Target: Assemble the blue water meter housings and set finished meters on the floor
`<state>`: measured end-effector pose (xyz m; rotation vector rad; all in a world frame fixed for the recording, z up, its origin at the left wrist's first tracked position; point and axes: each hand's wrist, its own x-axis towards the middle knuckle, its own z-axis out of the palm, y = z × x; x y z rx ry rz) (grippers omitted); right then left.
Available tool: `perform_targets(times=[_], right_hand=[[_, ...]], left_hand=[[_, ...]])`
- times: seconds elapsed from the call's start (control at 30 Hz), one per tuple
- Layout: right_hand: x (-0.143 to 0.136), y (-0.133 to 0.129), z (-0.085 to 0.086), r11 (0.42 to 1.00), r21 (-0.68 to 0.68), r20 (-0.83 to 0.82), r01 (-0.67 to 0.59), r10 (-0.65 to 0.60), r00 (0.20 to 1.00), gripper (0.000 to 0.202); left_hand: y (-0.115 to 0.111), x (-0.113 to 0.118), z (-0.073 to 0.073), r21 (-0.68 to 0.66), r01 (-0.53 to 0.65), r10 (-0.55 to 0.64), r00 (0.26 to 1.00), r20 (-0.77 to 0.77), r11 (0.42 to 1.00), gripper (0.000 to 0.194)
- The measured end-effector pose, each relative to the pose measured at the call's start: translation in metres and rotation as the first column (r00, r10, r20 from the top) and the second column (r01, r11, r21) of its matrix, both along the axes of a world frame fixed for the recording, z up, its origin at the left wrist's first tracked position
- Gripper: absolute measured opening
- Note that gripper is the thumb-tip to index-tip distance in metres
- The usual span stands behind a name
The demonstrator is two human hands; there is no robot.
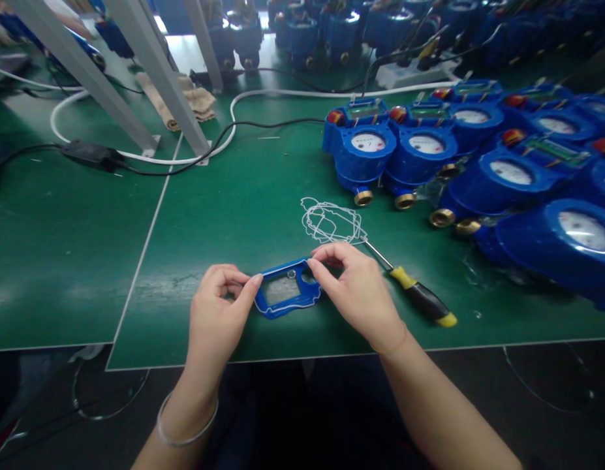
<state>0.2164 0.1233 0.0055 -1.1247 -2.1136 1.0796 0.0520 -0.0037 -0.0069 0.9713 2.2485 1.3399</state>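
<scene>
Between my two hands is a blue plastic cover (270, 307) with a rectangular window and a round opening. A thin white gasket (295, 307) runs along its rim. My left hand (221, 307) pinches the cover's left end between thumb and fingers. At the upper right corner, my right hand (354, 287) grips it, the thumb pressing on the rim by the gasket. Just beyond the cover lies a tangle of loose white gaskets (331, 222). A screwdriver (419, 297) with a yellow and black handle rests right of my right hand, its tip by the gaskets.
Blue water meters (365, 147) with brass fittings crowd the right of the green table (224, 196). A white cable (277, 93) and a black cable with an adapter (91, 155) cross the back. Grey metal legs (160, 72) and a beige cloth (199, 101) stand at the back left.
</scene>
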Motion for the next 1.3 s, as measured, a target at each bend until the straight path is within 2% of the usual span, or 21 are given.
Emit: perform_targets(times=[0.13,0.3,0.57,0.7,0.8,1.0,1.3], right_hand=[[-0.003,-0.001,-0.001,0.998,-0.067,-0.004,0.013,-0.014,1.000,0.007],[-0.003,0.000,-0.001,0.995,-0.097,-0.006,0.022,-0.023,1.000,0.007],[-0.003,0.004,-0.009,0.949,-0.308,-0.175,-0.060,0.005,0.984,0.011],[0.000,0.009,-0.010,0.889,-0.435,-0.251,-0.142,0.032,0.968,0.023],[0.001,0.012,-0.008,0.852,-0.499,-0.266,-0.155,0.019,0.964,0.027],[-0.002,0.017,-0.007,0.845,-0.510,-0.227,-0.163,0.051,0.973,0.028],[-0.003,0.018,-0.010,0.876,-0.440,-0.213,-0.197,0.111,0.971,0.025]], left_hand=[[0.001,0.002,0.000,0.012,-0.024,0.022,0.988,0.151,1.000,0.028],[0.004,0.003,-0.002,0.011,-0.045,0.038,0.936,0.351,0.999,0.032],[0.004,0.002,-0.001,-0.003,0.015,-0.013,0.929,0.369,1.000,0.036],[0.002,-0.004,0.000,-0.033,0.090,-0.070,0.914,0.400,0.995,0.039],[0.001,-0.008,0.004,-0.058,0.121,-0.087,0.910,0.406,0.991,0.041],[0.004,-0.010,0.007,-0.066,0.124,-0.079,0.881,0.467,0.990,0.040],[0.003,-0.012,0.002,-0.055,0.119,-0.074,0.857,0.510,0.991,0.033]])
